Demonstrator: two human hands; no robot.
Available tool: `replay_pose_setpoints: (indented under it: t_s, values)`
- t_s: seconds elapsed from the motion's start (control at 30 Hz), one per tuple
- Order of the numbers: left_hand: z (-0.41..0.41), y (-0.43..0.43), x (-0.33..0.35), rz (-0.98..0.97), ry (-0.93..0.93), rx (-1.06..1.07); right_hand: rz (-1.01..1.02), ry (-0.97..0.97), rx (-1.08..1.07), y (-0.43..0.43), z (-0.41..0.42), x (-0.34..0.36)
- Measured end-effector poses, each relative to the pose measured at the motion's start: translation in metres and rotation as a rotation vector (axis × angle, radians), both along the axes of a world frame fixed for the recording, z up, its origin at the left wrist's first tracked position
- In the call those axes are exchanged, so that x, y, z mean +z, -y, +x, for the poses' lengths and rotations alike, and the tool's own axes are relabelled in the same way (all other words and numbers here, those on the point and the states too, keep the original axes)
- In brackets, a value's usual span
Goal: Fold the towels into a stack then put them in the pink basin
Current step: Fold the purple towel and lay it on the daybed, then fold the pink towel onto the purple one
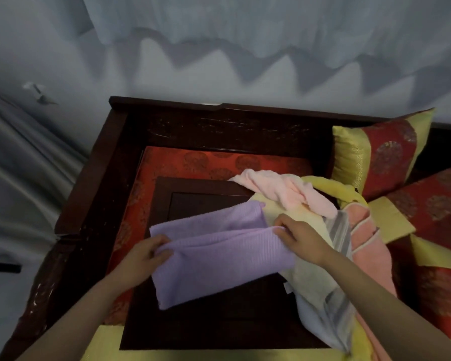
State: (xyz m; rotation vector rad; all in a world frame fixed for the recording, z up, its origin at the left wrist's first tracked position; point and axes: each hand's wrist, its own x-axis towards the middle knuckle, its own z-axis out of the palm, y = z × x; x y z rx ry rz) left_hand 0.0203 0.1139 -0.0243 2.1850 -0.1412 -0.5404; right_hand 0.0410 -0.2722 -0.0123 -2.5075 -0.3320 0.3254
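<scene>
We are pinching the lilac towel [219, 259] with left hand [143, 259] and right hand [301, 239] fingers, risking uneven edges because the loose pile [307, 204] is crowding the surface [219, 321].

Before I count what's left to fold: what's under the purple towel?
Under the purple towel lies the dark wooden tray. Its right end overlaps a pale yellow towel. Anything else beneath is covered.

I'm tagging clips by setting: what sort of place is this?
Probably a home sitting room: a dark wooden sofa frame with red and gold cushions, a low wooden table where both hands fold a purple towel, pale curtains behind.
</scene>
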Motion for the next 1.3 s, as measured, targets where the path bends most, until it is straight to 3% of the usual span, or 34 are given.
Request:
replay_pose_setpoints:
  t_s: [0.17, 0.27, 0.33, 0.43, 0.5, 0.57, 0.83, 0.93, 1.03, 1.1, 1.17, 1.23, 1.3]
  values:
    - [0.04, 0.0, -0.05, -0.058, -0.053, 0.375, -0.103, 0.035, -0.095, -0.038, 0.051, -0.016]
    - [0.046, 0.002, -0.07, 0.085, -0.047, 0.536, -0.122, 0.087, -0.118, -0.05, 0.07, -0.04]
    - [0.041, 0.007, -0.075, 0.249, 0.11, 0.562, -0.185, 0.054, -0.069, -0.051, 0.077, -0.053]
    - [0.016, 0.028, -0.086, 0.494, 0.322, 0.31, -0.361, -0.016, 0.137, -0.05, 0.08, -0.071]
    - [-0.007, 0.046, -0.097, 0.572, 0.345, 0.055, -0.457, 0.013, 0.274, -0.051, 0.071, -0.084]
    - [-0.02, 0.051, -0.114, 0.614, 0.31, -0.061, -0.52, 0.062, 0.327, -0.054, 0.057, -0.099]
    - [0.013, 0.002, -0.117, 0.701, 0.396, -0.319, -0.472, 0.118, -0.028, -0.098, -0.006, -0.123]
    - [0.019, -0.006, -0.113, 0.693, 0.374, -0.331, -0.453, 0.192, -0.071, -0.099, 0.006, -0.11]
    - [0.022, 0.001, -0.111, 0.624, 0.379, -0.291, -0.366, 0.35, -0.357, -0.072, 0.047, -0.08]
    - [0.031, 0.014, -0.107, 0.571, 0.358, -0.276, -0.407, 0.357, -0.549, -0.041, 0.077, -0.06]
    - [0.041, 0.04, -0.099, 0.46, 0.345, -0.235, -0.496, 0.187, -0.646, -0.01, 0.101, -0.048]
    - [0.051, 0.074, -0.082, 0.219, 0.275, -0.058, -0.536, 0.013, -0.646, 0.012, 0.12, -0.042]
    - [0.065, 0.111, -0.062, -0.034, 0.073, 0.137, -0.258, -0.034, -0.647, 0.024, 0.13, -0.027]
